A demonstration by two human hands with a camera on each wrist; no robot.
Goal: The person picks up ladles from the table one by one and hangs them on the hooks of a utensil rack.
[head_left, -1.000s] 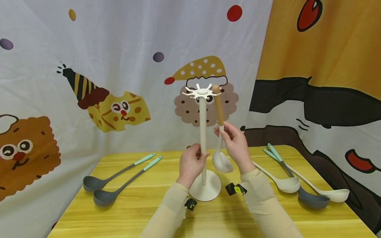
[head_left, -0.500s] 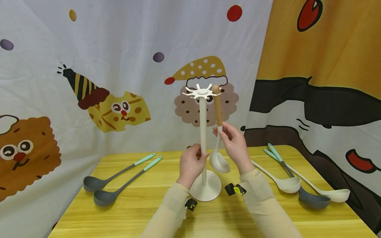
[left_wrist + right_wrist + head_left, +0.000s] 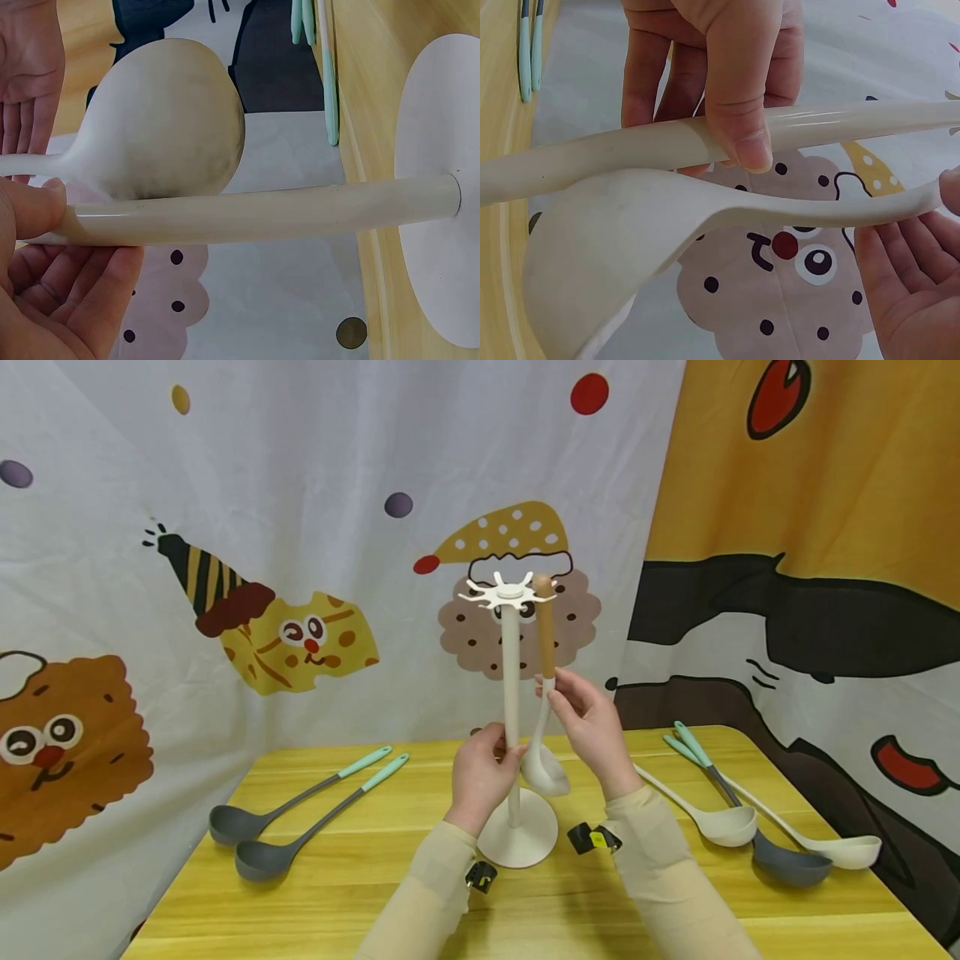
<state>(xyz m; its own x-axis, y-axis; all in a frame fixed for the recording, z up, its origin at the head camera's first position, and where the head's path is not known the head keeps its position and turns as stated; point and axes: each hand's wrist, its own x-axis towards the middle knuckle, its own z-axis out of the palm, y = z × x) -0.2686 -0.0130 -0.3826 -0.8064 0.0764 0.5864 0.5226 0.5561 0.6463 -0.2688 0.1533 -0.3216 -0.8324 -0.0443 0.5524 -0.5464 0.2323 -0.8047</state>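
Note:
A white utensil stand stands upright on the table, with a round base [image 3: 517, 847], a slim pole [image 3: 511, 677] and a ring of hooks [image 3: 510, 592] on top. My left hand [image 3: 483, 777] grips the pole about halfway down, thumb in front. Just right of it, my right hand [image 3: 592, 722] pinches the neck of a white ladle [image 3: 545, 768] below its wooden handle [image 3: 546, 631]. The handle's tip overlaps the right-hand hooks in the head view. The ladle hangs bowl down, and in the right wrist view its bowl [image 3: 607, 240] lies right along the pole.
Two grey ladles [image 3: 262, 857] with mint handles lie on the left of the wooden table [image 3: 360, 910]. More ladles lie at right: white ones [image 3: 723, 827] and a grey one [image 3: 791, 862], some crossing. A printed cartoon curtain [image 3: 322, 485] hangs behind the table.
The ladle's bowl has swung left toward the pole, and its handle has turned more upright. My right hand shifted slightly left with it. My left hand stays on the pole.

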